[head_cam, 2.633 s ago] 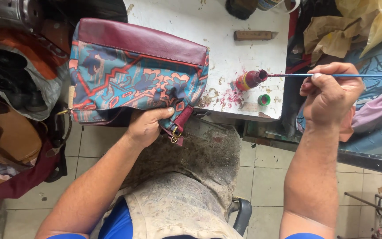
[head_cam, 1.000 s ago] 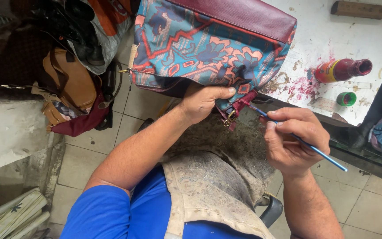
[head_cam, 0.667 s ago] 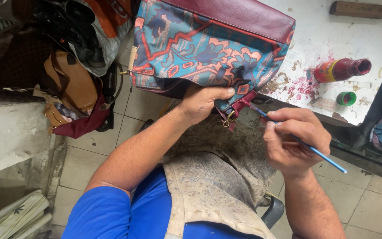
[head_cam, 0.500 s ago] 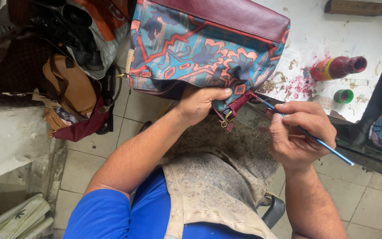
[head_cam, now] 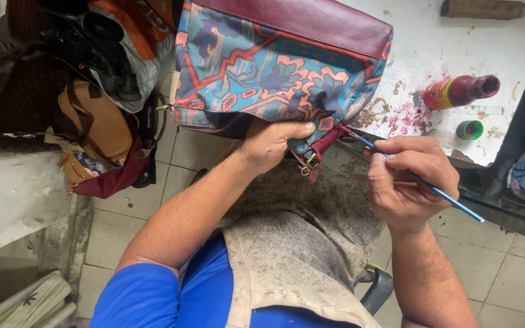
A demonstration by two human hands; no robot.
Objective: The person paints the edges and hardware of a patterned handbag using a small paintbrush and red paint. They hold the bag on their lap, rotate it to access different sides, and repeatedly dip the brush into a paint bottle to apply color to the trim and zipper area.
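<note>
Your right hand (head_cam: 411, 182) has come back from the red bottle (head_cam: 460, 91) on the tabletop (head_cam: 432, 36), grip closed on the blue brush (head_cam: 420, 180), now touching the maroon strap (head_cam: 322, 146) of the patterned bag (head_cam: 274, 73) at center, pinched by your left hand (head_cam: 271, 143).

The patterned bag (head_cam: 274, 73) lies half on the white worktop (head_cam: 432, 42), its near edge hanging over the worktop's edge. It is of woven cloth in blue, red and orange, with a dark red leather band along its far side. A dark red strap tab (head_cam: 318, 149) with a brass buckle hangs from its near right corner. The thin blue brush (head_cam: 432, 189) lies tilted, its tip touching this tab.
</note>
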